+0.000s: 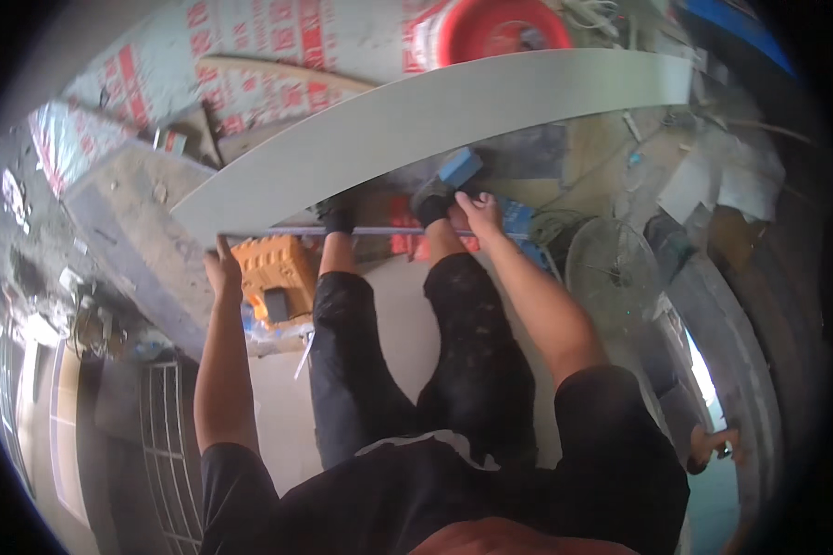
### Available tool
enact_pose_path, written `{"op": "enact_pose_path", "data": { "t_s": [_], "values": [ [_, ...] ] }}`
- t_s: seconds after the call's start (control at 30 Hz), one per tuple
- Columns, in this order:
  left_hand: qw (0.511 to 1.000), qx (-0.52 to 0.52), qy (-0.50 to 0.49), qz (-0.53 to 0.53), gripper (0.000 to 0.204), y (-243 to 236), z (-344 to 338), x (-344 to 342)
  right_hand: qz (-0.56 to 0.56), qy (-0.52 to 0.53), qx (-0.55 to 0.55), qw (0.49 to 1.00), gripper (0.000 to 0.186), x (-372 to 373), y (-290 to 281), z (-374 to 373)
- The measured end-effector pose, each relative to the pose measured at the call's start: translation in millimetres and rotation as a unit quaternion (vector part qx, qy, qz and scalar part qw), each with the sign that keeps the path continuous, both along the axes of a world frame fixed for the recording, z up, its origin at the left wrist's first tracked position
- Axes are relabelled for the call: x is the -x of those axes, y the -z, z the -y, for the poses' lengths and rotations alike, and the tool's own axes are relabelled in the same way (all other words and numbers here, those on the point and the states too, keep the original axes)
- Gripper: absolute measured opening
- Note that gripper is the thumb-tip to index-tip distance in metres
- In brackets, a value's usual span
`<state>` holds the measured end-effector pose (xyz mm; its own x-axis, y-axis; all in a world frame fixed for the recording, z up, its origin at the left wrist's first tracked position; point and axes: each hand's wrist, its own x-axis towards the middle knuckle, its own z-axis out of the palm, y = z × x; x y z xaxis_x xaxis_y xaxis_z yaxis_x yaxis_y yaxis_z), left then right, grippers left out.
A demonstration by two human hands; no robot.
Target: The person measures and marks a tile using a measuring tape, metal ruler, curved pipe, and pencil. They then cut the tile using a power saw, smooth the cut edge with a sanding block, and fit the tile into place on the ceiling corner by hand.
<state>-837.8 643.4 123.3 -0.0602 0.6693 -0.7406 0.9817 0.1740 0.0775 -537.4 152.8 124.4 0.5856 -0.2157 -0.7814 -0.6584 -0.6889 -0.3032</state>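
Note:
A long pale board [416,125], bowed in this view, stretches from the left middle to the upper right. My left hand [219,270] is at its near left corner, thumb up against it, the other fingers mostly hidden. A thin light strip [375,230] runs crosswise by my feet from near that hand towards my right hand. My right hand [480,218] is over the strip's right part, thumb and fingers apart, with nothing visible between them. Just beyond its fingertips lies a blue block-shaped thing [460,166]. An orange case [275,264] with a small black object on it sits beside my left hand.
A red bucket [453,37] stands beyond the board, near red-printed sheeting [130,79]. To the right is a round fan [611,261]. Scraps litter the floor at left. White sheets [713,180] lie at right. Another person's arm [715,444] shows at the lower right.

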Motion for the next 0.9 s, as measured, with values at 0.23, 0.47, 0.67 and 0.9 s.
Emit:
{"op": "enact_pose_path", "data": {
  "t_s": [0.23,0.47,0.67,0.9],
  "values": [
    [0.862,0.092,-0.437,0.24,0.065,-18.1,66.5,-3.1,0.131,-0.239,0.022,0.962,0.047,-136.4,-66.0,38.0],
    [0.68,-0.042,-0.67,0.296,0.059,-36.3,58.7,-117.9,0.26,-0.297,0.024,0.919,0.049,-228.0,-92.8,7.8],
    [0.697,-0.073,-0.644,0.307,0.061,-23.7,7.5,-67.5,0.366,-0.542,0.034,0.756,0.06,-272.2,-83.0,-82.4],
    [0.675,-0.115,-0.68,0.262,0.07,2.7,30.9,-18.3,0.157,-0.75,0.041,0.641,0.058,-334.1,-69.1,-156.8]
  ]
}}
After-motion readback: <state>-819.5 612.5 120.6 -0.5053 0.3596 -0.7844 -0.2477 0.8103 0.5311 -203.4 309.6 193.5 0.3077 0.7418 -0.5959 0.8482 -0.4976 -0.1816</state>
